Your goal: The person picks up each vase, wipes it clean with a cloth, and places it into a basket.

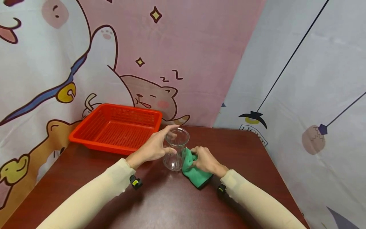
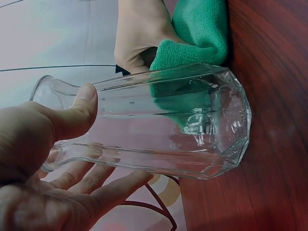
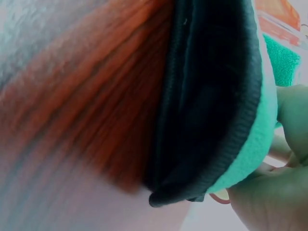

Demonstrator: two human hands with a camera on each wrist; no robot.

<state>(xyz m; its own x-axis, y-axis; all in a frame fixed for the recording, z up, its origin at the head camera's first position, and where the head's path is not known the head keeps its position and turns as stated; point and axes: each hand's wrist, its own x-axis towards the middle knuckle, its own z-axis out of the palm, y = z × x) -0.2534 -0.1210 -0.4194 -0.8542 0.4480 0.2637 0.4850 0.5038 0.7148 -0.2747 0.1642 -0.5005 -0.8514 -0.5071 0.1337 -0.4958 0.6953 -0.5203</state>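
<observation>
A clear glass vase (image 1: 173, 160), flared at the rim and faceted lower down, stands near the middle of the table. My left hand (image 1: 152, 147) holds it around the neck, thumb on one side and fingers on the other in the left wrist view. Just right of the vase, my right hand (image 1: 206, 160) pinches a green fleecy cloth (image 1: 198, 176). The cloth lies right against the vase's side in the head view. Its dark-edged end (image 3: 250, 96) opens onto a dark inside, like a mitt, in the right wrist view.
Behind and left of my left hand sits a red plastic basket (image 1: 85, 141) with perforated walls. The dark reddish wooden table (image 1: 168, 203) ends at a cartoon-printed curtain (image 1: 200, 79) at the back and sides.
</observation>
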